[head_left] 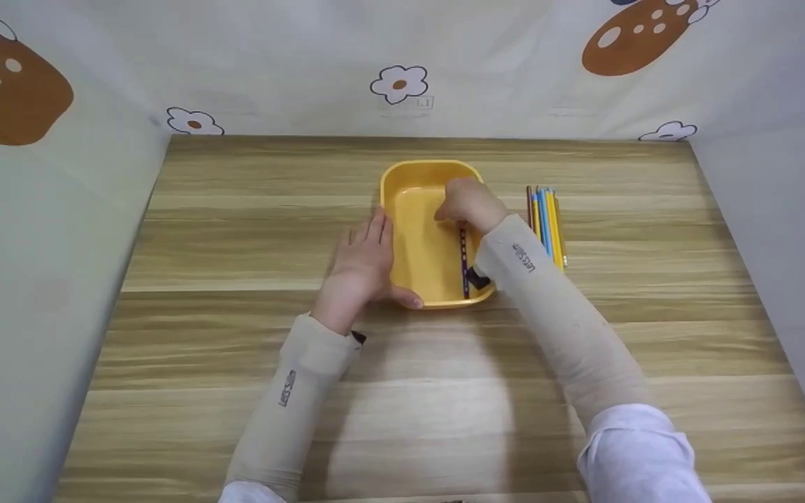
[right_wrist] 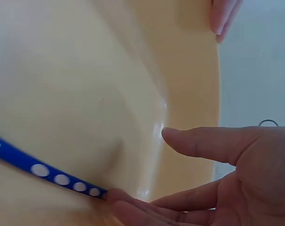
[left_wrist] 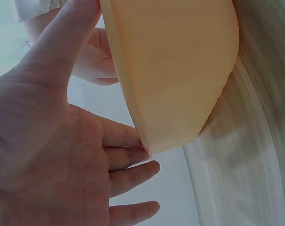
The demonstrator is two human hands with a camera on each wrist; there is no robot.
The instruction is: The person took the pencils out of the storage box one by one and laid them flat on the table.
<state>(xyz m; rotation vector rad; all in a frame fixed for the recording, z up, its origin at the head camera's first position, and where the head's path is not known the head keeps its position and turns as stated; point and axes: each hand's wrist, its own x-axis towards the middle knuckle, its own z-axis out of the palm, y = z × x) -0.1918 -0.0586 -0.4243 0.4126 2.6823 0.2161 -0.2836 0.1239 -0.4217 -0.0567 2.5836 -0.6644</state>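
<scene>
A yellow plastic box [head_left: 419,244] stands on the table, its open side up. Along its right inner side lies a dark blue pencil [head_left: 464,262] with white dots. My right hand [head_left: 471,202] reaches into the box at the pencil's far end. In the right wrist view its fingertips [right_wrist: 126,209] meet the pencil's end, while the thumb stands well apart from them. My left hand [head_left: 362,269] rests against the box's left side, fingers straight along the rim and thumb at the near edge. The left wrist view shows fingertips [left_wrist: 141,153] at the box's corner.
Several colored pencils [head_left: 548,223] lie side by side on the wooden table [head_left: 249,244], just right of the box and partly behind my right forearm. Pale curtains [head_left: 291,70] with printed flowers enclose the table at the back and both sides.
</scene>
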